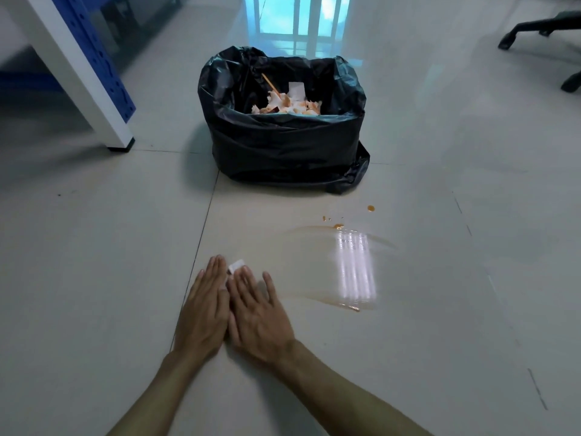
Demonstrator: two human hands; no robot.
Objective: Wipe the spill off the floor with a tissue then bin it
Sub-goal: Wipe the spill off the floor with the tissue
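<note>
Both hands lie flat on the pale tiled floor, side by side and touching. My left hand and my right hand press down on a white tissue; only a small corner of it shows past the fingertips. To their right spreads the spill, a thin wet film with an orange-brown rim, and a few orange drops lie beyond it. The bin, lined with a black bag, stands straight ahead and holds stained tissues and a stick.
A white and blue table leg stands at the left of the bin. The black base of an office chair is at the far right. A window reflects in the glossy floor behind the bin.
</note>
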